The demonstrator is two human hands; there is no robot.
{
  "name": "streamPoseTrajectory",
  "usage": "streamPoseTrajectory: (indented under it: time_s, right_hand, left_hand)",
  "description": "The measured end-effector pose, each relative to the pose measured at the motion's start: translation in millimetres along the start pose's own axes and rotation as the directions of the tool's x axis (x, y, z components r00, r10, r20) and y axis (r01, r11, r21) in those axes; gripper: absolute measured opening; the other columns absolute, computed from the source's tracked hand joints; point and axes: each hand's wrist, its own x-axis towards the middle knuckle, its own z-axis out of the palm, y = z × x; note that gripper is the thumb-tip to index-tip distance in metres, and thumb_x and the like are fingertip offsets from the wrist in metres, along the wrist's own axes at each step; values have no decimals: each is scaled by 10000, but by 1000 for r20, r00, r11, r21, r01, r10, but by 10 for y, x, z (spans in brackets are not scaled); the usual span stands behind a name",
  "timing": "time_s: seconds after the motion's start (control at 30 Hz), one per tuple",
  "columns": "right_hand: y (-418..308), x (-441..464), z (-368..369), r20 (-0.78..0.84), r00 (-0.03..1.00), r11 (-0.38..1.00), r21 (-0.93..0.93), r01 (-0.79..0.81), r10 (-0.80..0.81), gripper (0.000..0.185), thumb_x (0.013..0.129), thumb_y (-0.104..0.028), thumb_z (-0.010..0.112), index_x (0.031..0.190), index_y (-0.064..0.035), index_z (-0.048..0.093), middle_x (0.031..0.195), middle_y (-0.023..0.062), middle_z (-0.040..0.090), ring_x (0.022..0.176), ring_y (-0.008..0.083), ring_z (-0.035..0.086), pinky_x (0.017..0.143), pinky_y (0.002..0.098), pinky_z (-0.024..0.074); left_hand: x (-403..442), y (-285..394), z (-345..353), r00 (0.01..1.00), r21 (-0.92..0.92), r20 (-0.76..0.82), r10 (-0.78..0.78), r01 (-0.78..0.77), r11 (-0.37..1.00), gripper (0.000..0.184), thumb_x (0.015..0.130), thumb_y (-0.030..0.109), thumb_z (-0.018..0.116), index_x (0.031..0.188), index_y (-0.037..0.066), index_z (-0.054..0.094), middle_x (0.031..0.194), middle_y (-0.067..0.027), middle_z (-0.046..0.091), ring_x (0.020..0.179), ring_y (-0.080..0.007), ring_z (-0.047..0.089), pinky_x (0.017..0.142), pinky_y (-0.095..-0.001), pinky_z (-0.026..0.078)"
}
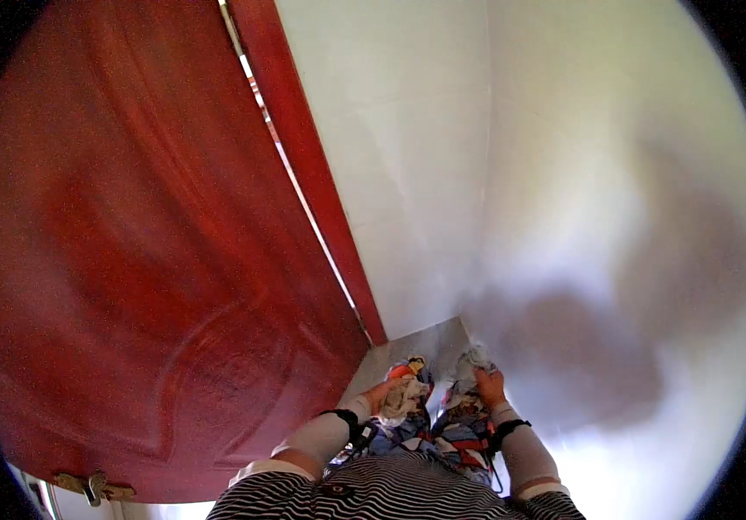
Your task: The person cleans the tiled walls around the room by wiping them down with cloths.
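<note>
At the bottom centre, my left hand point(380, 394) is closed on a crumpled pale cloth point(401, 399). An orange and yellow patch shows just beyond it. My right hand point(490, 386) has its fingers wrapped round a greyish cloth point(474, 357), held near the wall corner. The two hands are apart, in front of my patterned trousers point(464, 425). Both forearms have pale sleeves and black wrist straps.
A red door point(173, 260) with a metal handle point(94, 490) fills the left side. Its red frame point(316, 173) meets white tiled walls point(425, 173). The grey floor point(442, 340) shows in the corner. Dark shadows lie on the right wall.
</note>
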Motion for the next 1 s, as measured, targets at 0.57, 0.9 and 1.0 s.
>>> streamPoseTrajectory:
  time_s: [0.57, 0.9, 1.0]
  right_hand:
    - [-236, 144, -412, 314, 823, 540, 635, -552, 473, 419, 834, -319, 653, 1106, 0, 639, 838, 142, 677, 706, 232, 604, 648, 398, 476]
    - [-367, -667, -1845, 43, 896, 517, 804, -293, 441, 390, 843, -160, 647, 1203, -19, 595, 1064, 95, 667, 937, 185, 616, 839, 336, 511]
    - [-461, -857, -2416, -78, 849, 581, 761, -288, 523, 387, 836, -85, 658, 1210, -13, 587, 1093, 77, 649, 996, 167, 596, 887, 332, 495]
  left_hand:
    - [214, -401, -401, 978, -245, 98, 183, -155, 957, 470, 933, 485, 515, 1178, 99, 623, 1080, -69, 657, 943, -230, 622, 849, -384, 513]
    - [305, -288, -428, 970, -228, 36, 241, -227, 947, 487, 939, 481, 518, 1228, 96, 595, 1130, -69, 639, 1000, -228, 604, 874, -376, 503]
    - [373, -255, -487, 969, -240, 43, 244, -228, 944, 489, 940, 480, 516, 1234, 97, 589, 1134, -69, 637, 1004, -228, 601, 877, -376, 502]
